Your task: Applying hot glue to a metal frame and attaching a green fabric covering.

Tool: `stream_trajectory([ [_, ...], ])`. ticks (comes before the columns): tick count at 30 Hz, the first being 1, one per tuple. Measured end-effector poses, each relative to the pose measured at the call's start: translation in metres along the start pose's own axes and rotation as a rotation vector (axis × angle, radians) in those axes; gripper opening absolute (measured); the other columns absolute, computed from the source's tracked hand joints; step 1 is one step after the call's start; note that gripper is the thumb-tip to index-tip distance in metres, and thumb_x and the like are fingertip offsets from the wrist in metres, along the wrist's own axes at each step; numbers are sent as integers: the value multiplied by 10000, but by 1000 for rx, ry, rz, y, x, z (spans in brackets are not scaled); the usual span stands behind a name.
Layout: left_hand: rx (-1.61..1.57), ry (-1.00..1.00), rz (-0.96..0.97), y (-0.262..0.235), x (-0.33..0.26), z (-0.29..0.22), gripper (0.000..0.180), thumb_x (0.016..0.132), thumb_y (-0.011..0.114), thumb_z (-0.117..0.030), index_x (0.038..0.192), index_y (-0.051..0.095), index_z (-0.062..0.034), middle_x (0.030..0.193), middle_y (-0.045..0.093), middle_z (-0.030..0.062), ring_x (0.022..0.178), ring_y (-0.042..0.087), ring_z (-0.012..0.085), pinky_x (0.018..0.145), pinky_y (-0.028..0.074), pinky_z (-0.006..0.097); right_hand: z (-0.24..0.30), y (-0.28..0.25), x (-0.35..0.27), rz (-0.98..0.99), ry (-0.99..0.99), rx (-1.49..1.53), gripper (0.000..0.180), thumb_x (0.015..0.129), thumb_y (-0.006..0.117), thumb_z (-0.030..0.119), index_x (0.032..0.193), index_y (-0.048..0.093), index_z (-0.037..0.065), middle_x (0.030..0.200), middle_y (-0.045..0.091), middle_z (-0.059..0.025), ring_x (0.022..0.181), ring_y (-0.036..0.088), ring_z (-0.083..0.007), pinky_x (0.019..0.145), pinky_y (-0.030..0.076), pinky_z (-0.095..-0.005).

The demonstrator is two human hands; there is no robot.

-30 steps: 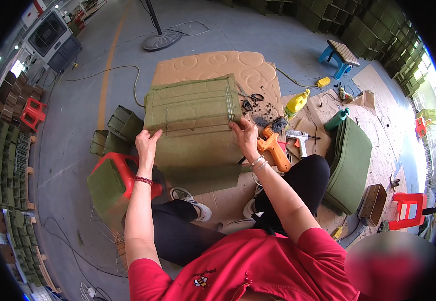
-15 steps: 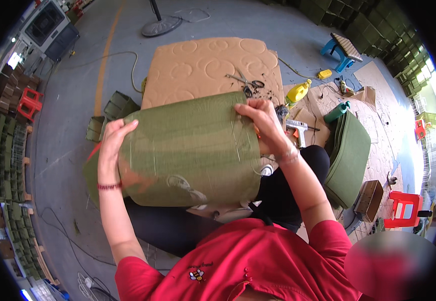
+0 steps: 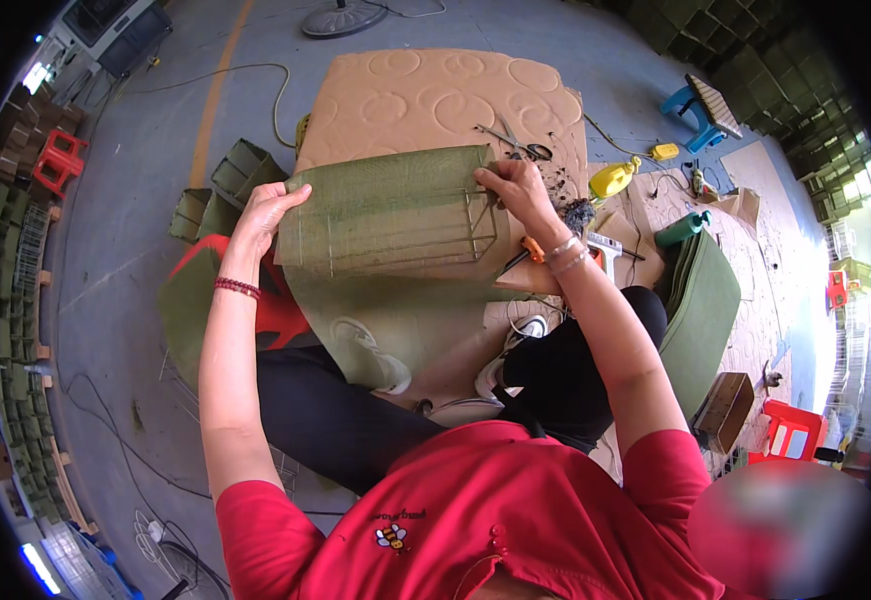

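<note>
My left hand pinches the left edge of a thin green mesh fabric sheet. At its far right corner, my right hand grips the same sheet between thumb and fingers. The sheet is see-through; a thin wire frame shows under it, close to my right hand. Its near part hangs down over my lap, with a shoe visible through it. Beyond the sheet is a tan padded block with a ring pattern. An orange-handled tool lies near my right wrist.
Scissors lie on the padded block amid dark scraps. To the right are a yellow bottle, a glue gun, a green bottle and stacked green sheets. Green boxes stand at the left; a blue stool is far right.
The sheet has gone from raised and broad in view to lower over the wire frame, which now shows through it. Both hands have moved farther from my body, still gripping its edges.
</note>
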State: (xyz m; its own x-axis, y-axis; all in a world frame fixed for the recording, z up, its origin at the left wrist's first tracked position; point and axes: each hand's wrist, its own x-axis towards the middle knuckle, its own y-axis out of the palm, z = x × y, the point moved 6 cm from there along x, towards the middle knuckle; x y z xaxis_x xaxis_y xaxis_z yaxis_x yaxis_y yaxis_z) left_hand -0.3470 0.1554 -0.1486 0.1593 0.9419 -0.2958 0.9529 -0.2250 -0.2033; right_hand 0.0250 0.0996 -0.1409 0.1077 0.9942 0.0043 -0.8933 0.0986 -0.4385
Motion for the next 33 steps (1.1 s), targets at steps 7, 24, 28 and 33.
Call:
stream_trajectory([
  [7, -77, 102, 33, 18, -27, -2, 319, 881, 693, -144, 1142, 627, 26, 1067, 689, 84, 922, 649, 125, 833, 515, 292, -6, -3, -6, -24, -16, 23, 313, 848, 688, 245, 744, 659, -49, 567, 548, -7, 526, 460, -67, 496, 371, -283],
  [24, -202, 76, -125, 25, -112, 28, 277, 843, 717, -66, 1084, 645, 46, 976, 702, 80, 863, 640, 102, 789, 502, 259, -19, 5, -12, -52, -5, 177, 332, 882, 672, 263, 737, 640, -34, 598, 524, 41, 573, 421, -41, 509, 358, -262],
  [28, -264, 91, -143, 26, -116, 28, 280, 843, 729, -90, 1073, 650, 48, 976, 702, 82, 854, 639, 95, 780, 503, 255, -22, 6, -11, -27, 4, 167, 294, 921, 650, 272, 753, 658, 30, 636, 530, 83, 569, 424, -13, 499, 322, -221],
  [33, -238, 94, -132, 30, -108, 32, 291, 842, 727, -90, 1085, 645, 50, 972, 703, 80, 850, 642, 103, 769, 509, 258, -18, -4, -17, -51, 61, 197, 335, 885, 679, 278, 768, 673, -36, 632, 562, 46, 594, 445, -36, 517, 361, -243],
])
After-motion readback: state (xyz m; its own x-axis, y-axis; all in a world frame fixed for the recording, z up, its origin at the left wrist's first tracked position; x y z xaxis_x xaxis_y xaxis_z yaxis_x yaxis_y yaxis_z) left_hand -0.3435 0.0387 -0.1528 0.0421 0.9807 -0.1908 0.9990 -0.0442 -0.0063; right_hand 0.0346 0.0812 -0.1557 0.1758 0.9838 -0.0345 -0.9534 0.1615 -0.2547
